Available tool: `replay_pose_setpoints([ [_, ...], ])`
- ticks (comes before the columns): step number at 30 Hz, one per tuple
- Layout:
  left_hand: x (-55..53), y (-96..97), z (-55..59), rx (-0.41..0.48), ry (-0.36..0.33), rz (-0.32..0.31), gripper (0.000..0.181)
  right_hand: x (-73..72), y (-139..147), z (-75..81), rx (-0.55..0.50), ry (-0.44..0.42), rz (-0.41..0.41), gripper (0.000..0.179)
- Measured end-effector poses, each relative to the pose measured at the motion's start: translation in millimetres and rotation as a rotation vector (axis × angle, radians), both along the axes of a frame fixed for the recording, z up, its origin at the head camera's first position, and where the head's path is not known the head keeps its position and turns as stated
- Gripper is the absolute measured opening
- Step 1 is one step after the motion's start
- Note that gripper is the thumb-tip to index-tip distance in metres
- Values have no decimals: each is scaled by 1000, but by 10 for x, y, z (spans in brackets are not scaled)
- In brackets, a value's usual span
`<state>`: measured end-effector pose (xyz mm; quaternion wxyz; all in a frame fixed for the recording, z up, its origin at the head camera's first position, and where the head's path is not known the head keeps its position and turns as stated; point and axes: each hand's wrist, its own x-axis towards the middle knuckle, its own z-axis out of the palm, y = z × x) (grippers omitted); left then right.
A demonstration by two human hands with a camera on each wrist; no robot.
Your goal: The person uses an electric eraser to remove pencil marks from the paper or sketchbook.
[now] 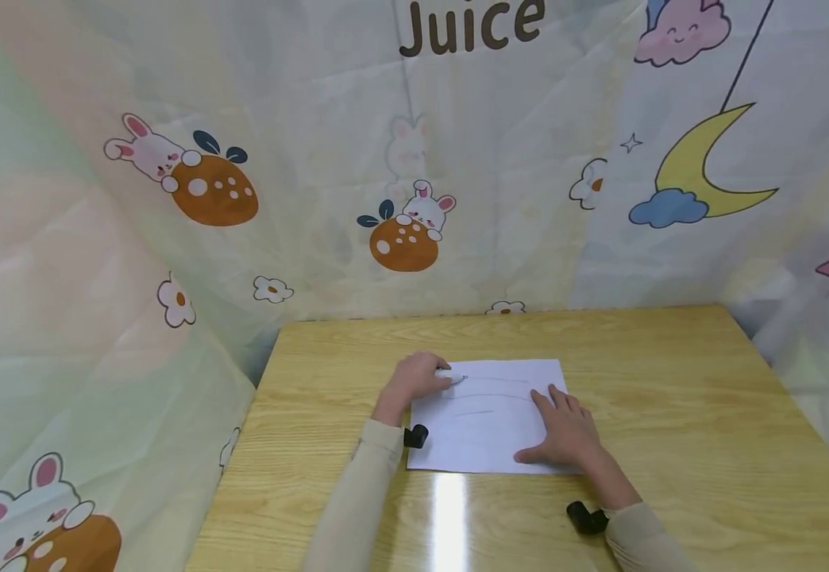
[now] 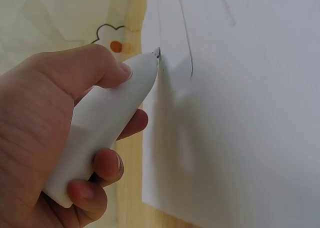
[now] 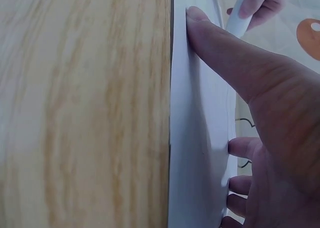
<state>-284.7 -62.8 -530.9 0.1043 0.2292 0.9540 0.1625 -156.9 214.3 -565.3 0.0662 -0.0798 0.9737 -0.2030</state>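
Note:
A white sheet of paper (image 1: 486,441) lies on the wooden table, with several thin grey lines (image 1: 486,396) across its upper half. My left hand (image 1: 418,376) is at the paper's upper left and grips a thick white pen-like tool (image 2: 112,105). The thumb lies along its top, and the other fingers curl underneath. Its small grey tip (image 2: 157,52) points right, at the end of the topmost line. My right hand (image 1: 568,429) rests on the paper's right side with fingers spread. In the right wrist view, its thumb (image 3: 220,40) presses near the sheet's front edge.
The wooden table (image 1: 300,477) extends around the paper on every side. Behind it hangs a printed cloth (image 1: 314,159) with rabbits, flowers and a moon. A black wrist camera (image 1: 418,436) overlaps the paper's left edge; another black camera (image 1: 586,518) sits below the right hand.

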Motion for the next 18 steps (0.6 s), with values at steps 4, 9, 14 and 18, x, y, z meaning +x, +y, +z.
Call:
replay_pose_setpoints([
  [4,25,57,-21,8,18,-8,28,37,-3,-14,-8,7,-5,121],
  [9,32,69,28,-20,21,19,27,43,-6,-7,-4,1,-7,120],
  [14,11,90,46,-4,30,2,28,14,-6,-2,-2,20,-10,120],
  [18,3,111,29,-21,14,-10,28,25,-2,-8,2,14,-4,120],
])
